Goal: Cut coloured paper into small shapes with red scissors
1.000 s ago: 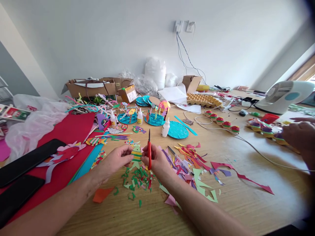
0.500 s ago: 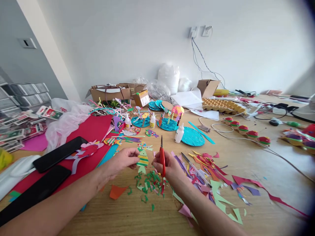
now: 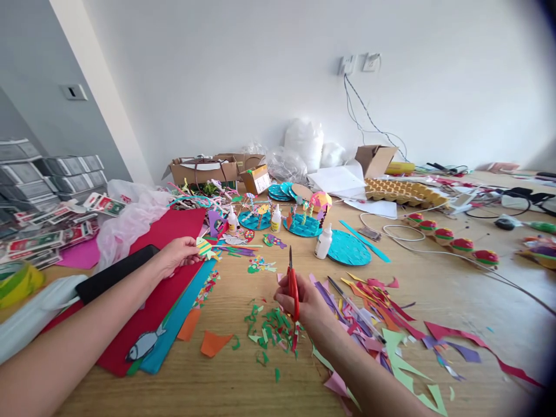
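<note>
My left hand (image 3: 180, 255) pinches a green and yellow striped paper fish (image 3: 205, 248) by its edge, over the corner of the red paper (image 3: 185, 227). In my right hand (image 3: 299, 295) are red-handled scissors (image 3: 293, 286), held upright with the blades pointing away and together. Small green paper scraps (image 3: 275, 329) lie on the table just left of the scissors. Farther off, a patterned purple paper fish (image 3: 274, 240) lies flat on the wood. A drawn grey fish (image 3: 146, 343) rests on the red and blue sheets near my left forearm.
White glue bottles (image 3: 323, 242) stand by a round turquoise disc (image 3: 350, 248). Coloured strips and a pen (image 3: 356, 307) lie at right. Decorated turquoise bases (image 3: 303, 226) stand mid-table. Boxes (image 3: 202, 171) line the wall. A white cable (image 3: 452, 252) runs across the right side.
My left hand has carried the striped paper fish left and away, from above the green scraps to the red paper. My right hand still holds the scissors in nearly the same place.
</note>
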